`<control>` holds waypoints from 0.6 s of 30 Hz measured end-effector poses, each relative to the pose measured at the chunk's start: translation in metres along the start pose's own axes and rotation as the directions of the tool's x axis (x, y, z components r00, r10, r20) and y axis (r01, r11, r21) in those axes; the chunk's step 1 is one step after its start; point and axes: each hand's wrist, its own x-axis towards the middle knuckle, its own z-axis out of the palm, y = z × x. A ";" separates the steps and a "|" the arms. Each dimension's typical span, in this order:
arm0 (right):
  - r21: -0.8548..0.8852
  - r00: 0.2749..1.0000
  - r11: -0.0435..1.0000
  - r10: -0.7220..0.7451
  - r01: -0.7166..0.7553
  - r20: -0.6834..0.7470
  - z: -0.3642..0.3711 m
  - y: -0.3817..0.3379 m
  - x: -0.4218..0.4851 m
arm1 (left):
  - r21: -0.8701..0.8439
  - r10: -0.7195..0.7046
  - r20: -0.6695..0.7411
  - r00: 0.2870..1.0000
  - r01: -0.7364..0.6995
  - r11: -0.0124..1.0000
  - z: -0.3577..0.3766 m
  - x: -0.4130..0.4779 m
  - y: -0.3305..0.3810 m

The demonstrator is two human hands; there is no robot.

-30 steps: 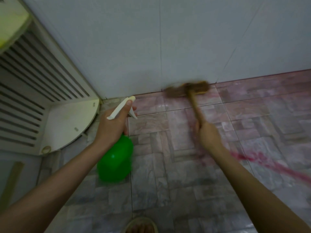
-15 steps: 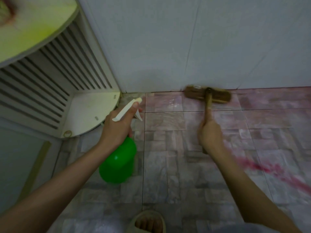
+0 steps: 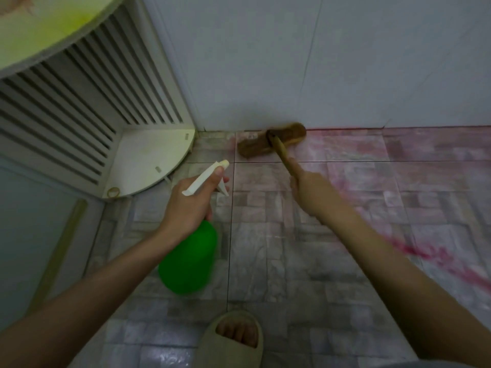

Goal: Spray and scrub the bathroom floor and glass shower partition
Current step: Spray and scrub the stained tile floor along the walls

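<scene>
My left hand point(image 3: 188, 205) grips the neck of a green spray bottle point(image 3: 188, 261) with a white trigger head, its nozzle aimed at the floor ahead. My right hand point(image 3: 308, 189) holds the wooden handle of a brown scrub brush point(image 3: 271, 143). The brush head lies on the tiled floor point(image 3: 292, 261) against the foot of the pale wall point(image 3: 292, 62), tilted with its left end nearer me. Pink smears and a red streak point(image 3: 425, 256) mark the tiles to the right.
A white slatted corner shelf unit point(image 3: 143, 163) stands at the left, its bottom shelf just above the floor. A pale strip point(image 3: 58, 256) leans by the left wall. My foot in a beige slipper point(image 3: 233, 338) is at the bottom centre.
The brush head has slid left along the wall base and tilted. The view has shifted, bringing the corner shelf and my slipper further into sight. The spray bottle stays in my left hand.
</scene>
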 end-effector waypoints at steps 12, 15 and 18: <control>-0.107 0.987 0.983 -0.141 0.149 0.080 0.004 -0.022 0.010 | -0.067 0.019 -0.067 0.998 -0.023 0.997 -0.019 -0.016 -0.003; -0.229 0.966 0.968 -0.038 0.099 0.257 -0.013 -0.007 -0.080 | -0.064 -0.023 -0.120 0.992 0.016 0.998 -0.025 -0.025 -0.008; -0.289 0.951 0.941 -0.091 0.179 0.294 -0.005 -0.016 -0.081 | -0.027 -0.041 -0.106 0.994 0.038 0.999 -0.026 -0.031 -0.016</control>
